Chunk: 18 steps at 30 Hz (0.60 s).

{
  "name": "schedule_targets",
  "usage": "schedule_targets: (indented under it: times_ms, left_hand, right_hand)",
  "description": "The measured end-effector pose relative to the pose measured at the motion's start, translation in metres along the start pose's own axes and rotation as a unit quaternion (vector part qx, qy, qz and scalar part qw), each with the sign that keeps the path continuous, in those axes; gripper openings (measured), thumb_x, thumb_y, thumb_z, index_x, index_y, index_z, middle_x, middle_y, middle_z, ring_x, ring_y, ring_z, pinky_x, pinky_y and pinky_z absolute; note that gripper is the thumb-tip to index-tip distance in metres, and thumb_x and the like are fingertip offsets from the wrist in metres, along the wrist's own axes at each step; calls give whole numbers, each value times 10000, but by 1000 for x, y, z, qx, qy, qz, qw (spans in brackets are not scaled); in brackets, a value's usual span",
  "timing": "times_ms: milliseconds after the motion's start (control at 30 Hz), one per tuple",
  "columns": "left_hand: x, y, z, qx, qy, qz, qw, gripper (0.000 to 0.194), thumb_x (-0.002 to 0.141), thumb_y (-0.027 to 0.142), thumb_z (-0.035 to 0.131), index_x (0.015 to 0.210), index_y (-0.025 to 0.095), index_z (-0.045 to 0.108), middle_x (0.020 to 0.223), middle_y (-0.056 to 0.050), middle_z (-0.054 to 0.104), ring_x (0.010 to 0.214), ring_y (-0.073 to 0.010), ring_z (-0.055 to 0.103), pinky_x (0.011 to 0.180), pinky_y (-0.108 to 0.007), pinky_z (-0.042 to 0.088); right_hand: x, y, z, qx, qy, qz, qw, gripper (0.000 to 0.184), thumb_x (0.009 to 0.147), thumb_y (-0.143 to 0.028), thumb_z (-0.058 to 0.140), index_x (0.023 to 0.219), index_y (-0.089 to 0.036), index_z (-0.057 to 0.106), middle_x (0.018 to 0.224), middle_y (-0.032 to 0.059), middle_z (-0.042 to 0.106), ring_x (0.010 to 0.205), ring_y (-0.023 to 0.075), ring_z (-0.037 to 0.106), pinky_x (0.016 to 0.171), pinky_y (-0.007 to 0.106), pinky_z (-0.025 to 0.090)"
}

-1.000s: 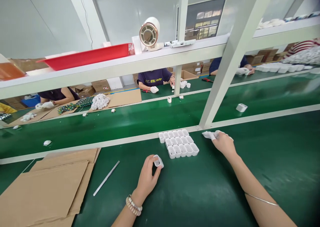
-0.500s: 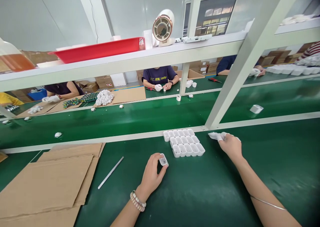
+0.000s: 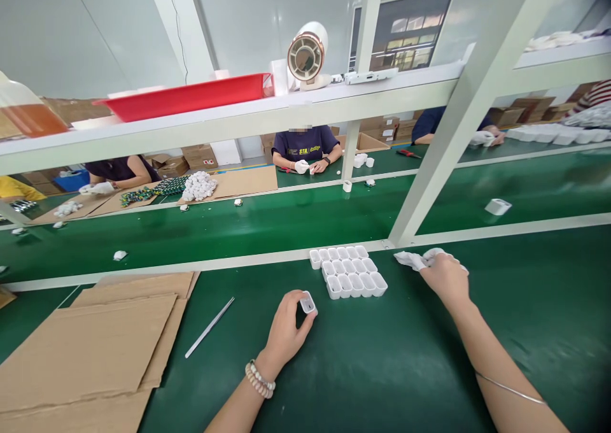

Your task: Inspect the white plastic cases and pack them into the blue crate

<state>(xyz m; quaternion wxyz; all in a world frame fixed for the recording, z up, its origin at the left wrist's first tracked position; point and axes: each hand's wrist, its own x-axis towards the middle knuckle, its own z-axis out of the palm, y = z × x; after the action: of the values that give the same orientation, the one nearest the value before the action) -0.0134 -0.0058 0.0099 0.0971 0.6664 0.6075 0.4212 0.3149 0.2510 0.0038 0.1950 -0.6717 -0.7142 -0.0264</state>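
My left hand point(image 3: 285, 330) rests on the green bench and is closed around a small white plastic shell point(image 3: 308, 303), open side up. Just beyond it stands a cluster of several identical white shells point(image 3: 348, 271) in rows. My right hand point(image 3: 446, 278) lies to the right of the cluster, fingers curled over a crumpled white cloth point(image 3: 411, 259) pressed on the bench near the white frame post.
Metal tweezers point(image 3: 209, 326) and flat cardboard sheets point(image 3: 90, 350) lie at the left. A green conveyor belt point(image 3: 267, 223) carries single white parts point(image 3: 497, 206). Across it, other people work at their stations. A red tray point(image 3: 186, 95) and a small fan point(image 3: 305, 54) sit on the overhead shelf.
My left hand has turned the shell slightly and kept it in place. The right hand stays on the cloth. Loose parts on the belt have drifted right.
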Motion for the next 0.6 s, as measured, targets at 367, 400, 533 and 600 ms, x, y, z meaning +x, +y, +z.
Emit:
schedule_targets:
  times_ms: [367,400,533,600]
  left_hand:
    - [0,0,0,9,1,-3,1000,286,946,267,522,1215,238,430,1185,-105,571,1105,-234,584,928,-413,503]
    - [0,0,0,9,1,-4,1000,285,945,268,524,1213,235,433,1184,-107,572,1101,-235,586,925,-412,505]
    - [0,-1,1,14,2,-12,1000,294,945,277,527,1220,238,430,1184,-102,571,1091,-229,588,924,-407,505]
    - [1,-1,1,16,0,-15,1000,296,946,282,525,1223,240,428,1185,-99,570,1090,-225,587,924,-403,505]
  right_hand:
    - [3,5,18,-6,79,-57,995,145,737,-173,515,728,-107,645,863,194,626,837,309,568,636,344,388]
    - [3,5,18,-6,80,-58,995,151,737,-166,521,759,-99,655,860,191,627,835,306,569,636,342,387]
    - [3,4,20,-2,81,-57,995,204,765,-185,554,877,-70,680,870,192,628,832,302,573,647,342,385]
    - [3,4,21,1,84,-55,995,258,805,-255,569,928,-60,684,895,208,626,858,316,572,657,352,386]
